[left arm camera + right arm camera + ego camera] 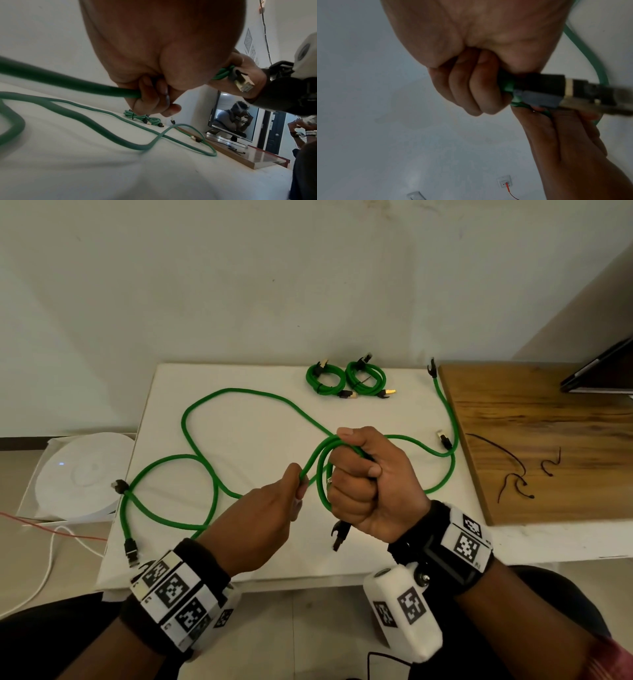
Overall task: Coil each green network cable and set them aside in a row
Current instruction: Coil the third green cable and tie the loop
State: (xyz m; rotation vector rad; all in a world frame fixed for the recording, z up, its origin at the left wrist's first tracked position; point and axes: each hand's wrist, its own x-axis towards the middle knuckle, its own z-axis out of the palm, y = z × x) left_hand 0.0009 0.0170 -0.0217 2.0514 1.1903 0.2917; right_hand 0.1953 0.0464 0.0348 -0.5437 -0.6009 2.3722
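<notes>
My right hand [363, 474] is fisted round the first loops of a green network cable [239, 398], whose black plug [339, 537] hangs below the fist. My left hand [294, 487] pinches the same cable just left of the loops. The rest of the cable sprawls in wide curves over the white table [239, 559]. A second loose green cable [448, 412] lies along the table's right side. Two coiled green cables [325, 378] [366, 378] sit side by side at the back. In the left wrist view, curled fingers [149, 100] grip the cable [68, 82].
A wooden board [548, 446] with thin black ties [513, 470] lies on the right, and a dark screen [603, 371] stands behind it. A round white device [82, 474] sits left of the table, with red and white wires [51, 535] beside it.
</notes>
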